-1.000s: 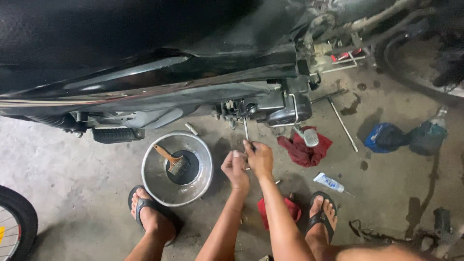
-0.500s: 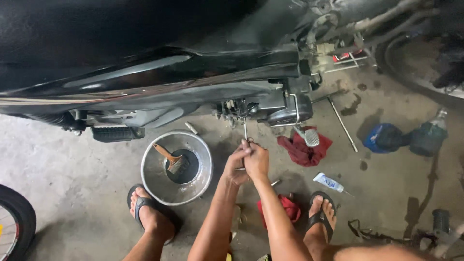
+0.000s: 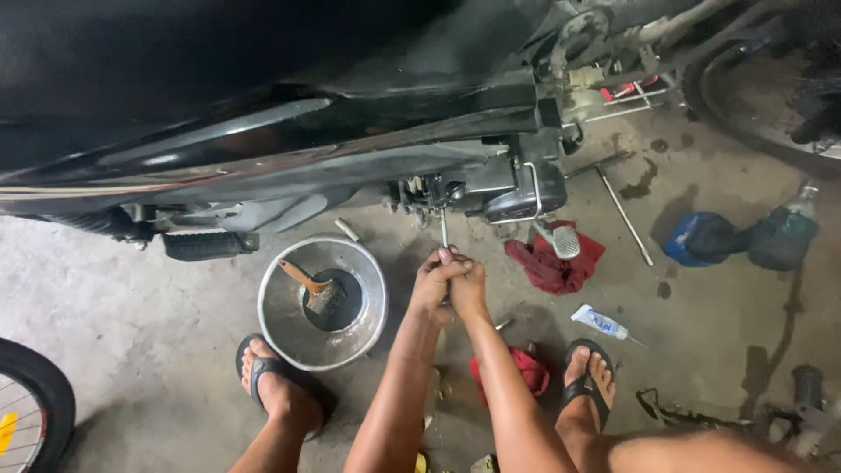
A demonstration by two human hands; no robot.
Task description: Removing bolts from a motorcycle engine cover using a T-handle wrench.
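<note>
Both my hands are clasped together below the motorcycle engine point(image 3: 517, 184). My left hand point(image 3: 431, 285) and my right hand point(image 3: 468, 287) wrap the lower end of a thin metal tool point(image 3: 444, 231) whose shaft rises to the underside of the engine. The tool's handle is hidden inside my fists. A round metal basin point(image 3: 289, 342) holding dark liquid and a wooden-handled brush point(image 3: 308, 285) sits just left of my hands. My feet in flip-flops rest on the concrete floor.
A red rag point(image 3: 547, 267) lies under the brake pedal point(image 3: 565, 243). A white tube point(image 3: 600, 322), a long metal rod point(image 3: 624, 215), a blue cloth point(image 3: 701, 238) and a bottle point(image 3: 784, 229) lie to the right. Another red rag point(image 3: 526, 368) is between my legs. A bicycle wheel point(image 3: 31, 412) is at lower left.
My hands came together and closed around the tool's lower end; a second ago they were slightly apart, with the left hand lower.
</note>
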